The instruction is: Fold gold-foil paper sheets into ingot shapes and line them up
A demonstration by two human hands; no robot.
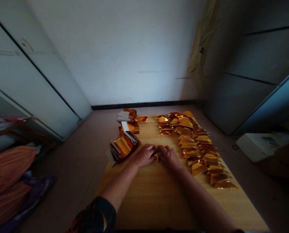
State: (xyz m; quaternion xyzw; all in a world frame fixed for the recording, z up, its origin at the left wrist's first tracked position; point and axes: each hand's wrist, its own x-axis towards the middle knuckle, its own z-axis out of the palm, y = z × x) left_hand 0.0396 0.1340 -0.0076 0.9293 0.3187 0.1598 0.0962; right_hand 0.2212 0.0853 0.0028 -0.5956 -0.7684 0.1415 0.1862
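Note:
In the head view my left hand (145, 155) and my right hand (168, 156) meet over the middle of the wooden table (154, 197). Between them is a small piece of gold foil paper (156, 157), partly covered by my fingers. Both hands are closed on it, one from each side. Left of my hands lies a curved stack of gold foil sheets (123, 145) with white backs. To the right stand rows of folded gold paper pieces (189, 145), pointed and overlapping.
More foil sheets (127, 116) lie at the table's far left corner. A white wall (134, 58) rises behind. Pale cabinets (37, 71) stand at left, a dark cabinet (246, 81) at right. A white box (253, 147) and an orange cloth (10, 168) flank the table.

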